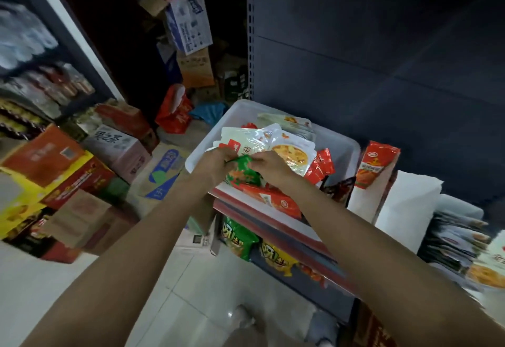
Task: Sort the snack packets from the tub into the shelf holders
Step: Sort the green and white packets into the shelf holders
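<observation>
A cramped stockroom aisle: stacked cartons (82, 171) crowd the left, and a dark metal shelf (382, 73) rises on the right. On that shelf sits a white tub (352, 152), heaped with snack packets (278, 144). Both hands are down at the near left corner of the tub. The left hand (216, 162) and the right hand (269, 165) are curled onto the same green packet (243, 171), pinching it between them at its top edge. It looks like the picking step, with the packet not yet lifted clear. To the right stand white holders (410, 196), one with an orange packet (378, 166) upright in it. Next the green packet must be carried right to a holder; which one suits it I cannot tell.
</observation>
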### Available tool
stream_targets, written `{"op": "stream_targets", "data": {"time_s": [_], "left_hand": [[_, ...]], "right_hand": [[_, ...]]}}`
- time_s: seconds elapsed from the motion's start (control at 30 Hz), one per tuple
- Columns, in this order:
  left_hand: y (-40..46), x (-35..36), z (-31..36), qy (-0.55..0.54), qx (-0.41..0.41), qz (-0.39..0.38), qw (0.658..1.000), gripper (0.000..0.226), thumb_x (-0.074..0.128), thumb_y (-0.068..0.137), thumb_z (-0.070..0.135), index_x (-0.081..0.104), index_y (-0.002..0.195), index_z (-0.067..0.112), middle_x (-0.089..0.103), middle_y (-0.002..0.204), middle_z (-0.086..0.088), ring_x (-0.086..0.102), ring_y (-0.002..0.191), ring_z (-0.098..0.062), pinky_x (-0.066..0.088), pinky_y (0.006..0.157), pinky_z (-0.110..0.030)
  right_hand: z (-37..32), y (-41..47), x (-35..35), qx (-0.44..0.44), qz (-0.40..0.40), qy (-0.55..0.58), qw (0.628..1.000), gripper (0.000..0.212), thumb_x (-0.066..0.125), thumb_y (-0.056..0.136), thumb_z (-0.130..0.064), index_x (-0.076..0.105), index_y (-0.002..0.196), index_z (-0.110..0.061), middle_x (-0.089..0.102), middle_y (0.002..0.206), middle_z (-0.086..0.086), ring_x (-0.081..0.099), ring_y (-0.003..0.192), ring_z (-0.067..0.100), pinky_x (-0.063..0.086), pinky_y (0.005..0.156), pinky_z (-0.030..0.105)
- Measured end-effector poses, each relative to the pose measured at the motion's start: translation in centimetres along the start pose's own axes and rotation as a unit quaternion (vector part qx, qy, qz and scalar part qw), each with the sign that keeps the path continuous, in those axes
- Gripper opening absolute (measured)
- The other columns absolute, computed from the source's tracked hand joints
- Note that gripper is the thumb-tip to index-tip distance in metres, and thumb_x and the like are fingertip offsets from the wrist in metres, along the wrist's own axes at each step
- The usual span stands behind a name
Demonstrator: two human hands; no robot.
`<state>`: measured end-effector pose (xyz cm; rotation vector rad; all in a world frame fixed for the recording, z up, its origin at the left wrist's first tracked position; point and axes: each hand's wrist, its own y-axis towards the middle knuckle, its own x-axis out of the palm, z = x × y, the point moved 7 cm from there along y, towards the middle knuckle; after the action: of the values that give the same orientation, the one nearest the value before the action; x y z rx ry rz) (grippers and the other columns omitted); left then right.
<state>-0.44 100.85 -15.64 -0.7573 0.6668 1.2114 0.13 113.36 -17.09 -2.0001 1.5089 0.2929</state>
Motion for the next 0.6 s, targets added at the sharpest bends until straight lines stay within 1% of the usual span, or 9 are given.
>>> {"op": "stream_targets", "data": {"time_s": [0.07,0.13,0.23,0.3,0.37,0.43,0.5,0.53,0.6], "left_hand": [[0.3,0.4,-0.4,-0.010,-0.011,-0.006,1.000,0.027,0.061,0.090,0.011,0.064,0.116,0.003,0.065,0.116,-0.015,0.058,0.110,-0.030,0.037,0.085,-0.023],[0.5,0.9,-0.9,-0.030,-0.022,-0.003,0.999,0.028,0.063,0.089,0.014,0.064,0.114,0.004,0.065,0.116,-0.013,0.059,0.108,-0.027,0.037,0.082,-0.020],[0.8,1.1,-1.1,-0.036,-0.017,0.020,0.999,0.034,0.067,0.086,0.018,0.062,0.118,0.005,0.063,0.118,-0.012,0.058,0.109,-0.027,0.039,0.088,-0.024],[0.8,1.1,-1.2,-0.030,-0.020,0.040,0.999,0.039,0.068,0.085,0.017,0.059,0.122,0.006,0.060,0.120,-0.014,0.057,0.110,-0.029,0.041,0.090,-0.028],[0.5,0.7,-0.3,-0.023,-0.011,0.082,0.996,0.041,0.067,0.084,0.013,0.057,0.123,0.007,0.056,0.124,-0.015,0.053,0.114,-0.031,0.041,0.094,-0.032],[-0.2,0.4,1.4,-0.042,-0.006,0.139,0.989,0.042,0.064,0.085,0.011,0.054,0.125,0.007,0.044,0.132,-0.015,0.048,0.118,-0.030,0.037,0.100,-0.032],[-0.5,0.3,3.5,-0.077,-0.031,0.171,0.982,0.048,0.062,0.088,0.015,0.045,0.132,0.004,0.029,0.139,-0.017,0.047,0.119,-0.031,0.035,0.105,-0.032],[-0.1,0.8,4.4,-0.102,-0.052,0.165,0.980,0.053,0.061,0.089,0.020,0.041,0.134,0.003,0.028,0.140,-0.019,0.048,0.118,-0.032,0.035,0.104,-0.031],[0.9,2.5,6.5,-0.161,-0.083,0.108,0.977,0.061,0.063,0.087,0.033,0.039,0.135,0.004,0.044,0.133,-0.020,0.053,0.113,-0.032,0.040,0.097,-0.031]], "right_hand": [[0.5,0.1,-0.6,0.008,0.034,0.003,0.999,0.010,0.062,0.087,-0.009,0.067,0.081,-0.003,0.062,0.081,0.010,0.054,0.078,0.019,0.040,0.073,0.028],[1.1,-0.1,-1.4,0.019,0.068,0.033,0.997,0.017,0.071,0.079,-0.007,0.061,0.067,-0.011,0.055,0.071,0.000,0.051,0.072,0.014,0.039,0.071,0.025],[1.9,-0.7,-2.6,0.009,0.092,0.119,0.989,0.014,0.077,0.074,-0.009,0.064,0.071,-0.013,0.058,0.077,-0.002,0.054,0.077,0.013,0.044,0.079,0.028],[2.4,-1.4,-3.8,0.006,0.095,0.172,0.981,0.009,0.075,0.078,-0.012,0.068,0.076,-0.007,0.062,0.082,0.002,0.057,0.079,0.014,0.045,0.080,0.029],[3.1,-2.3,-5.7,0.014,0.125,0.205,0.971,0.006,0.072,0.082,-0.015,0.066,0.080,-0.013,0.066,0.092,0.006,0.063,0.088,0.019,0.050,0.084,0.035],[3.9,-3.4,-8.0,0.009,0.163,0.251,0.954,0.012,0.067,0.086,-0.014,0.059,0.079,-0.018,0.065,0.089,0.011,0.063,0.088,0.025,0.049,0.083,0.038],[4.7,-4.7,-10.3,-0.004,0.194,0.291,0.937,0.016,0.061,0.090,-0.012,0.050,0.080,-0.018,0.053,0.080,0.011,0.052,0.080,0.022,0.043,0.076,0.035],[5.1,-5.4,-11.3,-0.007,0.202,0.302,0.932,0.016,0.059,0.092,-0.013,0.048,0.081,-0.018,0.046,0.078,0.010,0.047,0.079,0.021,0.041,0.073,0.033],[6.1,-6.9,-13.0,-0.009,0.211,0.316,0.925,0.015,0.057,0.093,-0.015,0.047,0.083,-0.018,0.038,0.075,0.007,0.042,0.072,0.019,0.042,0.067,0.029]]}}
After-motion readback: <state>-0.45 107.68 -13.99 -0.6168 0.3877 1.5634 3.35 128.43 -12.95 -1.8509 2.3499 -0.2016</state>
